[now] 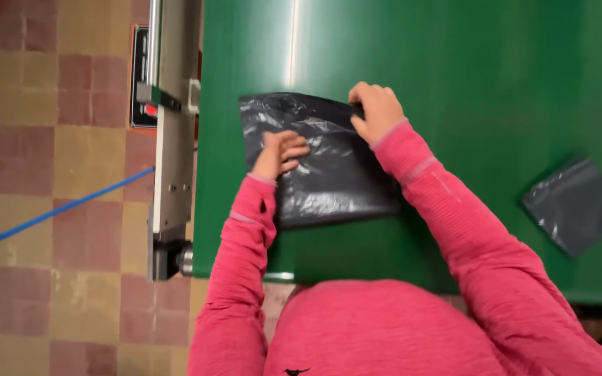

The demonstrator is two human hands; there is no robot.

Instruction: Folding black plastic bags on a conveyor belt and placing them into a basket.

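Note:
A dark grey plastic bag (329, 174) lies flat on the green belt (468, 63) in front of me. My left hand (279, 153) rests on the bag's left part, fingers curled and pressing down on it. At the bag's far right corner, my right hand (376, 110) pinches the edge with closed fingers. Both arms wear pink sleeves.
A second, smaller dark grey bag (576, 205) lies on the belt at the right. A grey metal machine frame (172, 139) with a black control panel (142, 76) runs along the belt's left edge. A blue hose (57, 209) crosses the tiled floor at the left.

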